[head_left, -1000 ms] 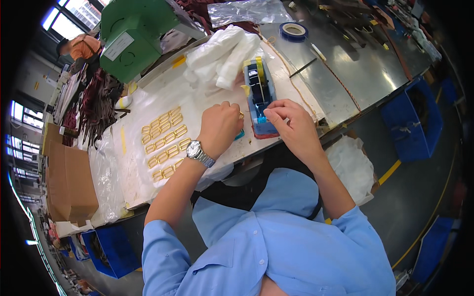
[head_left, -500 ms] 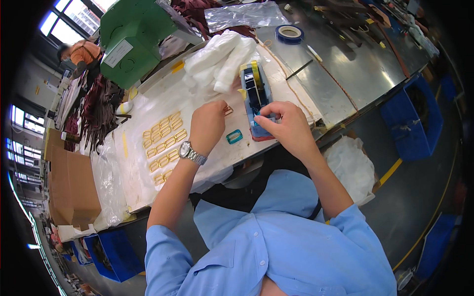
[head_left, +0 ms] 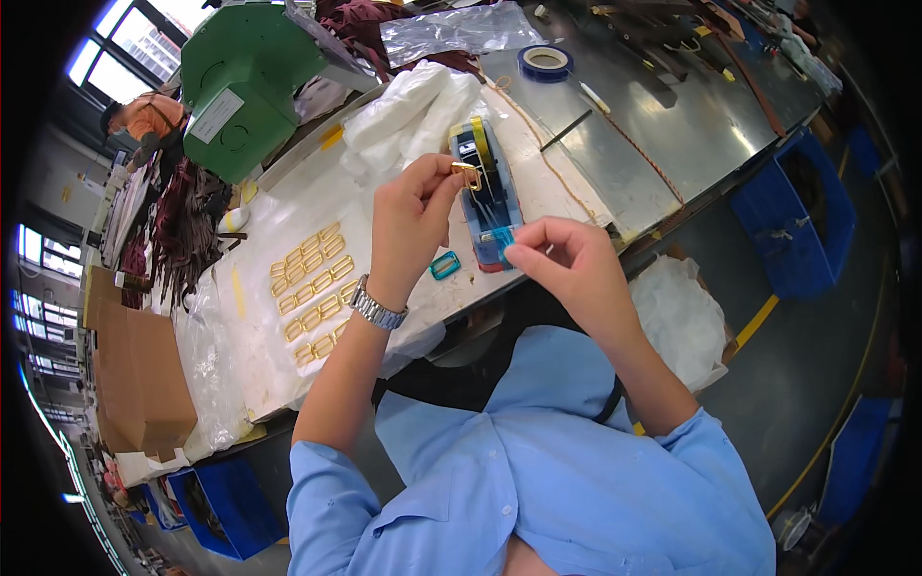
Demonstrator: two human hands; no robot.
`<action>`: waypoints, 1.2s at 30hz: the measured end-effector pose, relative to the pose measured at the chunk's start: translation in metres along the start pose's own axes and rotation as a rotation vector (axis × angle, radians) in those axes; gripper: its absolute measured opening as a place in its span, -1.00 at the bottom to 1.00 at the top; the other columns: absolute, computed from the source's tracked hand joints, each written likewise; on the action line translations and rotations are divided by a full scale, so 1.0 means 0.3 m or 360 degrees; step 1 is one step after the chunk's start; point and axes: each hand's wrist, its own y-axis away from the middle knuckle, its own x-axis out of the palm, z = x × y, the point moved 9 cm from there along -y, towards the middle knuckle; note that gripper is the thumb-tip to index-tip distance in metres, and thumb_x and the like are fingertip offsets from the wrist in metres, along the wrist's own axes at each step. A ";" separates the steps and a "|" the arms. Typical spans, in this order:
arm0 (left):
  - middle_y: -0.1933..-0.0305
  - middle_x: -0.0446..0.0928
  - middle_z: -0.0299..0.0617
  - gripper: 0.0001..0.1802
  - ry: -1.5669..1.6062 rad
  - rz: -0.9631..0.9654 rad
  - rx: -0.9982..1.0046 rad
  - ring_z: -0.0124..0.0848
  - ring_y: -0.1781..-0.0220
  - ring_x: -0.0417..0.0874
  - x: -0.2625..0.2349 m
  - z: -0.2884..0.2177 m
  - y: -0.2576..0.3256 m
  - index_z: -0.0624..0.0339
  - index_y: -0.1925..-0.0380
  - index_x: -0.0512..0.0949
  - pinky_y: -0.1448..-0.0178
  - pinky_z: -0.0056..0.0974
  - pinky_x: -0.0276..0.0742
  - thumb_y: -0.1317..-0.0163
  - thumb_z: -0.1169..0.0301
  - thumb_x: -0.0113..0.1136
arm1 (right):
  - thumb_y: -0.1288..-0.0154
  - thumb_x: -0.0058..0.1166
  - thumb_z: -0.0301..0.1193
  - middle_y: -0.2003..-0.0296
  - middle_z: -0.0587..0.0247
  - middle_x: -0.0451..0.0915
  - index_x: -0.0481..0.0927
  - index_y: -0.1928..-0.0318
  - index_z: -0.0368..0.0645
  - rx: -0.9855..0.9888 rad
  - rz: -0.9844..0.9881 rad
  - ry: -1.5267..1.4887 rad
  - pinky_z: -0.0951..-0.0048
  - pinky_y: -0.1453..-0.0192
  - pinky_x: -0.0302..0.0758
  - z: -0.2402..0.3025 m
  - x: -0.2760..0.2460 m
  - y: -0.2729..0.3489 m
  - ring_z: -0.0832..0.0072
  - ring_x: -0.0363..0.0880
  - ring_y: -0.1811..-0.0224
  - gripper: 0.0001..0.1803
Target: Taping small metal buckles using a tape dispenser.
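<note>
Above the left side of the tape dispenser [head_left: 500, 197], my left hand [head_left: 408, 230] pinches a gold rectangular buckle [head_left: 467, 174] between thumb and fingers. My right hand [head_left: 576, 274], at the dispenser's near end, is closed with thumb against forefinger on a piece of clear teal tape [head_left: 502, 242]. A roll with a yellow edge sits in the dispenser's far end. On the table between my hands lies a buckle with teal film over it [head_left: 445, 265]. Left of my left wrist, several gold buckles [head_left: 317, 272] are laid out in rows.
White wrapping material [head_left: 413, 110] lies behind the dispenser. A green machine housing [head_left: 245, 86] stands far left, a cardboard box [head_left: 144, 365] nearer left. A blue tape roll [head_left: 545, 63] and a braided cord [head_left: 639, 154] rest on the metal tabletop. Blue bins [head_left: 792, 226] stand right; another person works far left.
My left hand has risen with the buckle, bringing it over the dispenser. My right hand has moved slightly nearer and to the right, with teal tape now visible at its fingertips.
</note>
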 end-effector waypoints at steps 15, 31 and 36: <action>0.29 0.77 -0.23 -0.87 -0.0003 -0.0063 0.0163 -0.57 0.45 0.71 -0.010 -0.027 -0.005 0.38 0.06 0.71 0.39 -0.43 0.62 -0.55 0.51 0.29 | -0.65 0.19 -0.49 0.15 0.18 0.86 0.63 0.08 -0.26 0.0351 0.0087 -0.0386 0.59 0.10 0.66 -0.387 0.080 0.259 0.70 0.70 0.25 -0.91; 0.46 0.61 -0.41 -0.90 0.0421 0.0752 -0.1030 -0.69 0.54 0.52 0.098 0.143 0.487 0.32 0.19 0.68 0.48 -0.49 0.47 -0.50 0.48 0.34 | -0.66 0.13 -0.55 0.12 0.19 0.86 0.59 0.01 -0.32 0.0208 -0.0015 -0.0373 0.55 0.02 0.68 -0.359 0.088 0.286 0.66 0.71 0.20 -0.93; 0.40 0.68 -0.29 -0.86 0.0499 0.0853 -0.1128 -0.58 0.48 0.70 0.120 0.127 0.499 0.35 0.18 0.67 0.43 -0.43 0.66 -0.55 0.46 0.32 | -0.64 0.15 -0.56 0.15 0.20 0.86 0.60 -0.04 -0.36 0.0248 -0.0038 -0.0377 0.56 0.03 0.67 -0.369 0.079 0.283 0.66 0.73 0.20 -0.89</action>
